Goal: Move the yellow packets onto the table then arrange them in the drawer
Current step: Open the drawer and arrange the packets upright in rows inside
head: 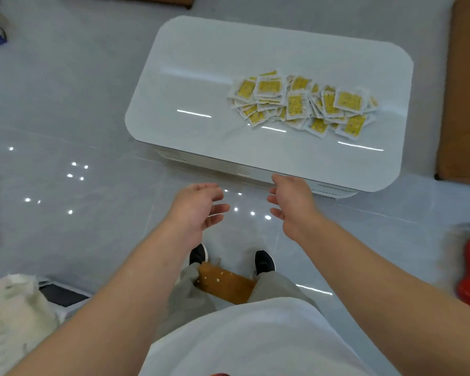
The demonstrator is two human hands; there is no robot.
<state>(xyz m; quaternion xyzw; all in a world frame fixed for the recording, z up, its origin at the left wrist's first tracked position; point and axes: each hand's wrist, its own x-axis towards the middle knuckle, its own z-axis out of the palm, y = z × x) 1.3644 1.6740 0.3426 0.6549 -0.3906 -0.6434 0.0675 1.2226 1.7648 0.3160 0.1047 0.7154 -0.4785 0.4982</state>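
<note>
A heap of yellow packets point(301, 103) lies on the right half of a white table point(190, 85). Near its front edge, above the glossy tiled floor point(65, 118), the left hand point(198, 206) and right hand point(292, 203) hang with fingers loosely spread (both empty), palms facing each other.

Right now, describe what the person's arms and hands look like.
Both arms are bare, with no sleeves in view. The left hand and right hand wear no gloves, rings, watch or bands. A white shirt, grey trousers and black shoes show below.
</note>
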